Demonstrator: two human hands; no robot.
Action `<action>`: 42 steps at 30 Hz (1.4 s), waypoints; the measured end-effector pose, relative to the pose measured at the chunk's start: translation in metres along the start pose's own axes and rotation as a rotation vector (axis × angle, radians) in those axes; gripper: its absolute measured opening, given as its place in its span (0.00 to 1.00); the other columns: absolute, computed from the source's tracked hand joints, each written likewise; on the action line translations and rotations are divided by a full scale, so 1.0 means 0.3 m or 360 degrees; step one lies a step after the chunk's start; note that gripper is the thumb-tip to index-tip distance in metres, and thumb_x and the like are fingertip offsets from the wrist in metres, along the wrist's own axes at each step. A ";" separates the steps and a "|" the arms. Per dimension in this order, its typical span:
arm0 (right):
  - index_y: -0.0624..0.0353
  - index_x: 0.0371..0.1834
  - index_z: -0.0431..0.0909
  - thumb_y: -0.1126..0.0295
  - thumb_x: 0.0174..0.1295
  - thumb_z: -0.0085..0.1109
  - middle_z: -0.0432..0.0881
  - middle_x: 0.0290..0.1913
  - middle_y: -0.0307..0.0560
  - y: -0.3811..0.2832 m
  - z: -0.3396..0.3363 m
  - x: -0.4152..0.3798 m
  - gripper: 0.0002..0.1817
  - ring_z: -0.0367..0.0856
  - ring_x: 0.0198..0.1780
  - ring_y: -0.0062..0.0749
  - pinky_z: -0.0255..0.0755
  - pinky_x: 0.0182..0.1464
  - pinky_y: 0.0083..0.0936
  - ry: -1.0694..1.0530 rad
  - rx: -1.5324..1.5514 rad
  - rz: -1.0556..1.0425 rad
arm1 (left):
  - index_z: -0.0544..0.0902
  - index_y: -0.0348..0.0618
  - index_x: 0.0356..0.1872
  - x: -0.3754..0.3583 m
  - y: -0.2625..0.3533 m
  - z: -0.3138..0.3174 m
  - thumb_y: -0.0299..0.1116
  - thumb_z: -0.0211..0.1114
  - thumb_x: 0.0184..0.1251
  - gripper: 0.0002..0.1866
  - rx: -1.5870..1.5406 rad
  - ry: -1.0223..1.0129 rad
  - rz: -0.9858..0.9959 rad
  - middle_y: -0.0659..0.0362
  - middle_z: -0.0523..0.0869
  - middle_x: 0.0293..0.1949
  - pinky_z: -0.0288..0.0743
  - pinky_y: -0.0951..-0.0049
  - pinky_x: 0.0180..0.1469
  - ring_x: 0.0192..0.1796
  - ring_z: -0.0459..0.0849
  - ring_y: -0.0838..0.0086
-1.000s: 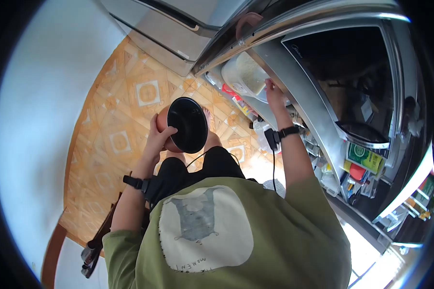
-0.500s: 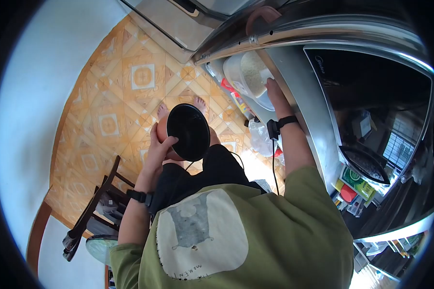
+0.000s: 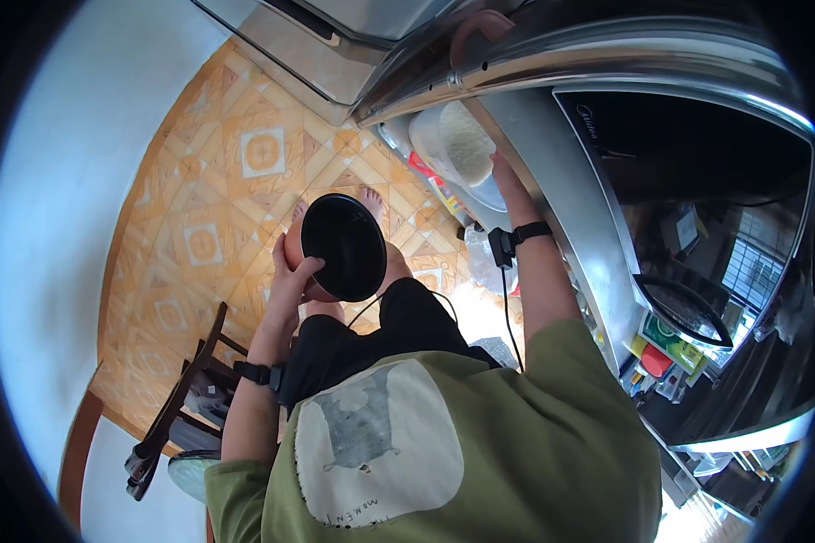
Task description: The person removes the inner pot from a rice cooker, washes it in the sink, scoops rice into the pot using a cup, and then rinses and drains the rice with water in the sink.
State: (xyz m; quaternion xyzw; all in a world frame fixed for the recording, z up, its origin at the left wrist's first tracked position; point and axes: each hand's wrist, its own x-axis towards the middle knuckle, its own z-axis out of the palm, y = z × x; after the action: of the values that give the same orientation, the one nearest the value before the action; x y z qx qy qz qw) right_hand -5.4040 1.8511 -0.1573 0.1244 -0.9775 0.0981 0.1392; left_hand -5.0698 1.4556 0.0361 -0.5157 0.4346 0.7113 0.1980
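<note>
My left hand (image 3: 292, 276) grips the rim of a rice cooker inner pot (image 3: 342, 249), thumb over the edge. The pot is black inside and copper-coloured outside, tilted with its mouth toward me; no contents show in it. My right hand (image 3: 501, 170) reaches down at the side of a translucent plastic bin (image 3: 430, 136) on the lower shelf. Pale grains that look like rice (image 3: 466, 145) lie in the bin. The fingers of that hand are hidden by the shelf edge and the bin, so their grip does not show.
A steel counter edge (image 3: 539, 127) and a black glass-topped appliance (image 3: 697, 163) stand at right. Red packets (image 3: 418, 165) and a clear plastic bag (image 3: 487, 258) sit beside the bin. A dark wooden chair (image 3: 186, 389) stands at left on the patterned floor (image 3: 204, 244).
My right hand has gone a little deeper beside the bin, and less of its fingers shows. The pot stays in my left hand, shifted slightly left as the view moves.
</note>
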 end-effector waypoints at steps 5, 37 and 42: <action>0.64 0.55 0.79 0.58 0.73 0.61 0.79 0.58 0.62 -0.026 0.071 0.006 0.20 0.76 0.60 0.54 0.70 0.65 0.43 -0.0114 -0.0182 -0.0019 | 0.45 0.52 0.88 -0.003 0.003 -0.013 0.39 0.75 0.62 0.58 0.0004 0.0047 0.0022 0.44 0.73 0.72 0.84 0.53 0.56 0.62 0.86 0.55; 0.58 0.55 0.83 0.65 0.83 0.57 0.87 0.52 0.40 -0.320 -0.454 -0.046 0.10 0.84 0.56 0.27 0.76 0.65 0.28 -0.0935 0.2170 0.1070 | 0.43 0.56 0.88 0.118 0.108 0.182 0.41 0.73 0.61 0.59 -0.0158 -0.0376 0.0406 0.49 0.67 0.74 0.85 0.47 0.58 0.65 0.80 0.55; 0.56 0.51 0.86 0.67 0.78 0.62 0.88 0.49 0.41 -0.443 -0.674 -0.093 0.07 0.86 0.53 0.32 0.78 0.61 0.30 -0.0905 0.1538 0.0469 | 0.45 0.57 0.87 0.114 0.126 0.230 0.40 0.72 0.60 0.57 -0.0279 -0.0311 0.0498 0.48 0.70 0.72 0.85 0.45 0.59 0.63 0.82 0.56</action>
State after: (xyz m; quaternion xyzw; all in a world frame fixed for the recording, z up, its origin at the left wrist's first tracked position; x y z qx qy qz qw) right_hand -5.2920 1.7766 0.0457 0.0578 -0.8278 0.5143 -0.2166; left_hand -5.1494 1.4861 0.0269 -0.3856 0.4247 0.8151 0.0807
